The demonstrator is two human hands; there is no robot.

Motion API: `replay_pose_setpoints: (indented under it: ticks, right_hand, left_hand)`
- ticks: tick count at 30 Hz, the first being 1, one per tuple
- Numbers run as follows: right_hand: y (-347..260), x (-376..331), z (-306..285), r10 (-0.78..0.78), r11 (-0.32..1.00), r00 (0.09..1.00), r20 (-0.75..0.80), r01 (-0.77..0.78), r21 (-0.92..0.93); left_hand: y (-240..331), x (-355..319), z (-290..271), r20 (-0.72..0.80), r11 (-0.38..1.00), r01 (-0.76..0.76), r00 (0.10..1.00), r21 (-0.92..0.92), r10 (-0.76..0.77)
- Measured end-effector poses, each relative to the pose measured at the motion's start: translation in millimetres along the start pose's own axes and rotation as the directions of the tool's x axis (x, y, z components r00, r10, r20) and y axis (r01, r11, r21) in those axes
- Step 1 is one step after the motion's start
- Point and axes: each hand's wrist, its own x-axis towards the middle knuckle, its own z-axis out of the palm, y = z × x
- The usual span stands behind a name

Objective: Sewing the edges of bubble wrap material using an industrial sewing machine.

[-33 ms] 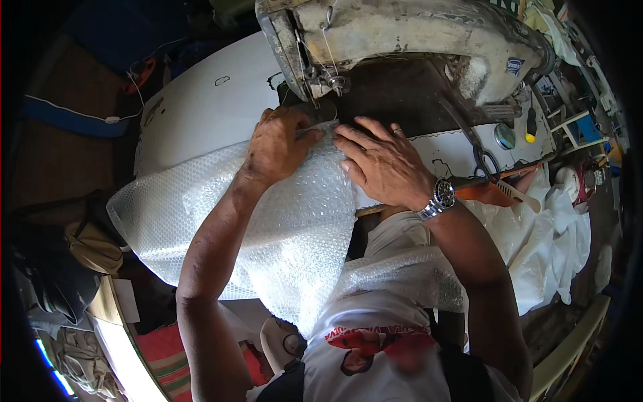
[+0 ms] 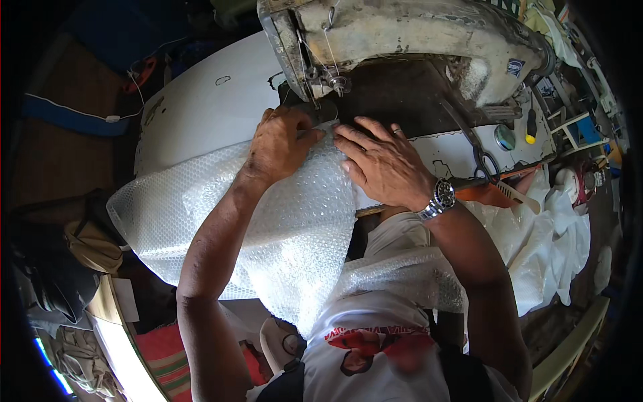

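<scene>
Left hand (image 2: 278, 145) pinching bubble wrap (image 2: 295, 228) | right hand (image 2: 387, 163) spread at its edge | sewing machine (image 2: 415, 33) ahead | scissors (image 2: 473, 141) right

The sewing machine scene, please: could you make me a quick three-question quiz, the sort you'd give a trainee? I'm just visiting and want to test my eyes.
1. In front of the sewing machine, what sheet material is the left hand grasping?
2. True or false: the scissors lie to the right of the right hand.
3. The wristwatch has a band that is: a) red cloth; b) silver-coloured metal; c) yellow plastic.

Key: 1. Clear bubble wrap. 2. True. 3. b.
</scene>
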Motion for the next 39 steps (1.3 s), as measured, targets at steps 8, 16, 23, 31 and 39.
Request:
replay_pose_setpoints:
  ticks: [8,16,23,31,39]
  right_hand:
    - [3,6,0,-0.002,0.999,1.0,0.02,0.001,0.048]
    - [-5,26,1,0.012,0.999,0.998,0.055,-0.014,0.043]
    - [-5,39,-2,0.016,0.999,0.998,0.054,-0.017,0.03]
    - [-3,37,5,0.009,0.999,0.999,0.044,-0.011,0.037]
    - [4,36,5,0.005,0.999,1.0,0.028,-0.006,0.053]
  left_hand:
    - [14,-6,1,-0.04,0.983,0.159,0.986,-0.087,-0.163]
    - [-6,-7,2,-0.124,0.972,0.186,0.971,-0.141,-0.204]
    - [-9,5,0,-0.09,0.96,0.259,0.959,-0.106,-0.269]
    - [-26,19,5,-0.099,0.972,0.219,0.969,-0.084,-0.227]
    - [-21,19,3,-0.124,0.978,0.162,0.976,-0.135,-0.178]
